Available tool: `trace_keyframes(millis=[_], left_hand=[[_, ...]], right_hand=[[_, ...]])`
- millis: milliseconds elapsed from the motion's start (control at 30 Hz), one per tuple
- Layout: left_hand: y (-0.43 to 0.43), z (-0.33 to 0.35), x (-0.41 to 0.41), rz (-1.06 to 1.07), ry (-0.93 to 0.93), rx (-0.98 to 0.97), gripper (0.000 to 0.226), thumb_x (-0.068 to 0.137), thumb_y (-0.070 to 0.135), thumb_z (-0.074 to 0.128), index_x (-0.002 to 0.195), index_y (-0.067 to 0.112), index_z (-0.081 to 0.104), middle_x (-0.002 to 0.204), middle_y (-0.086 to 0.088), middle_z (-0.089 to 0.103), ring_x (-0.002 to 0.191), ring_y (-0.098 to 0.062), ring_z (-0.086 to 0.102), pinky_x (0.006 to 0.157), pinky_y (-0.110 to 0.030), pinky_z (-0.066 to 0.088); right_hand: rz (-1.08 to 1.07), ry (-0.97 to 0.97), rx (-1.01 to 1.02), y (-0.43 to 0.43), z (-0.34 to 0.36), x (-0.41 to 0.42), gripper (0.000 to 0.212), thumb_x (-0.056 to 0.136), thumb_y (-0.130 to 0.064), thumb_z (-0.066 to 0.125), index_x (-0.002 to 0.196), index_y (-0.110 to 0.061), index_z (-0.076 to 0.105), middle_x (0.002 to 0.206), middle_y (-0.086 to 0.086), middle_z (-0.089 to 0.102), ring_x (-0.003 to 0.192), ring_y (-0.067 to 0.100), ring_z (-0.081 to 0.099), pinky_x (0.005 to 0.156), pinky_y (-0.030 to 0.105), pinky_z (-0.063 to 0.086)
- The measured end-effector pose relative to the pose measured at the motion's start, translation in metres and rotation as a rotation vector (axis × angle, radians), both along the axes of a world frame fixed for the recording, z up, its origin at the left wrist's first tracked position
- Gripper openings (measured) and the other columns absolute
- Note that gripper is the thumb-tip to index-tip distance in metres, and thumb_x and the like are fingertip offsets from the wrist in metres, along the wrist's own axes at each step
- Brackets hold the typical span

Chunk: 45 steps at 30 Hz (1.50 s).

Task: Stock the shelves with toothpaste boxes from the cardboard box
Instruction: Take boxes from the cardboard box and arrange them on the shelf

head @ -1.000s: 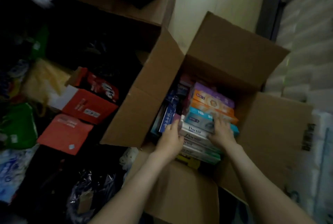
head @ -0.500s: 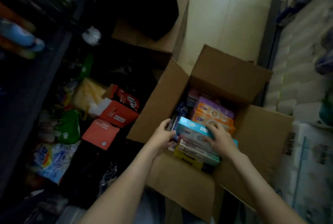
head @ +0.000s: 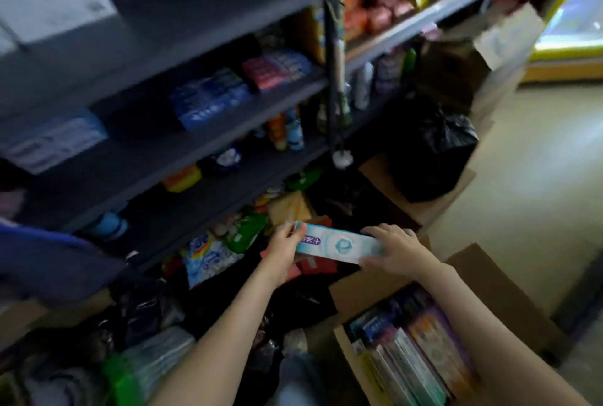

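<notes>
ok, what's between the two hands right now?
A teal-and-white toothpaste box spans that gap. The left hand grips one end and the right hand holds the other. The head view shows this.

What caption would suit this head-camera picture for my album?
Left hand and right hand hold a long white-and-teal toothpaste box by its ends, between open brown cardboard box and dark stocked shelves.

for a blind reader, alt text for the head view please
Left hand and right hand hold a teal-and-white toothpaste box by its ends before dark stocked shelves. An open cardboard box of more toothpaste boxes sits lower right.
</notes>
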<state>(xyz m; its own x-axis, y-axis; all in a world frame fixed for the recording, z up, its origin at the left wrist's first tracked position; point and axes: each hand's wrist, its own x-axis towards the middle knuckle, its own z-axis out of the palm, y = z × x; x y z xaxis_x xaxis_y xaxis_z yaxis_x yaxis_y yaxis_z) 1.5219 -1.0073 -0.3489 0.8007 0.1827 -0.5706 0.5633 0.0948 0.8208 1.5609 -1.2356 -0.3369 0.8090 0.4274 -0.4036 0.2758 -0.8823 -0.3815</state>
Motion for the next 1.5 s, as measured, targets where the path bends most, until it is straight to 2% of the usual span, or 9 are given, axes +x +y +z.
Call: trace_keyframes(millis=[100,333,433,567,733,900,1167,1300,1500], left_hand=[[0.049,0.031,-0.01,0.182,-0.043,0.015,0.018,0.099,0.024,0.05,0.088,0.014,0.06,0.086,-0.005,0.065,0.064,-0.007,0.063,0.071,-0.03,0.053],[0.163,0.063,-0.027,0.491,-0.05,0.045,0.017,0.099,0.024,0.049,0.091,0.012,0.058,0.081,-0.005,0.063,0.071,-0.017,0.06,0.065,-0.034,0.053],[0.207,0.064,-0.022,0.565,-0.059,0.045,0.018,0.1,0.025,0.049,0.089,0.014,0.058,0.083,-0.007,0.063,0.075,-0.019,0.06,0.081,-0.044,0.052],[0.263,0.065,-0.003,0.578,-0.081,0.156,0.017,0.101,0.028,0.045,0.098,0.017,0.057,0.098,-0.004,0.063,0.083,-0.014,0.06,0.077,-0.033,0.05],[0.334,0.057,0.028,0.375,-0.023,0.703,0.041,0.098,0.035,0.049,0.133,0.014,0.051,0.125,-0.003,0.058,0.116,-0.021,0.054,0.086,-0.026,0.038],[0.399,0.03,0.062,0.548,-0.086,0.763,0.033,0.096,0.028,0.053,0.125,0.013,0.059,0.112,-0.007,0.065,0.104,-0.025,0.06,0.088,-0.036,0.047],[0.45,-0.033,0.125,0.69,-0.139,0.894,0.046,0.098,0.031,0.049,0.139,0.009,0.046,0.133,-0.015,0.055,0.122,-0.03,0.05,0.094,-0.032,0.038],[0.46,-0.053,0.154,0.631,-0.221,1.008,0.051,0.098,0.024,0.052,0.145,0.014,0.036,0.14,-0.013,0.046,0.127,-0.027,0.044,0.101,-0.029,0.034],[0.455,-0.046,0.187,0.336,-0.17,1.382,0.064,0.093,0.002,0.044,0.15,0.027,0.026,0.153,-0.006,0.019,0.134,-0.028,0.028,0.11,-0.033,0.029]], right_hand=[[0.192,-0.111,-0.047,0.056,0.026,0.017,0.081,0.079,-0.063,0.059,0.145,-0.027,0.029,0.14,-0.003,0.04,0.133,0.019,0.032,0.107,0.037,0.023],[0.536,-0.275,-0.02,0.199,0.051,0.051,0.074,0.086,-0.05,0.055,0.147,-0.02,0.024,0.145,0.002,0.04,0.132,0.022,0.036,0.104,0.032,0.028],[0.561,-0.286,0.0,0.251,0.051,0.066,0.075,0.087,-0.047,0.056,0.148,-0.019,0.023,0.147,0.003,0.037,0.134,0.023,0.032,0.106,0.034,0.027],[0.604,-0.366,0.048,0.312,0.054,0.09,0.069,0.088,-0.044,0.056,0.145,-0.018,0.027,0.143,0.001,0.036,0.132,0.021,0.029,0.105,0.034,0.028],[0.639,-0.561,0.047,0.383,0.041,0.135,0.066,0.09,-0.039,0.055,0.145,-0.017,0.028,0.141,0.002,0.036,0.13,0.024,0.031,0.105,0.036,0.028],[0.632,-0.825,0.189,0.457,0.008,0.179,0.073,0.058,-0.032,0.085,0.123,-0.012,0.06,0.115,0.004,0.063,0.102,0.024,0.057,0.088,0.039,0.048],[0.599,-0.897,0.289,0.541,-0.048,0.216,0.07,0.047,-0.011,0.084,0.114,-0.008,0.066,0.104,0.007,0.066,0.089,0.028,0.064,0.077,0.036,0.053],[0.613,-0.801,0.258,0.554,-0.058,0.233,0.061,0.092,-0.016,0.048,0.148,-0.012,0.026,0.146,0.006,0.032,0.13,0.028,0.035,0.109,0.039,0.029],[0.55,-0.718,0.238,0.566,-0.06,0.254,0.065,0.096,-0.022,0.041,0.151,-0.014,0.008,0.156,0.004,0.013,0.14,0.023,0.019,0.115,0.036,0.02]])
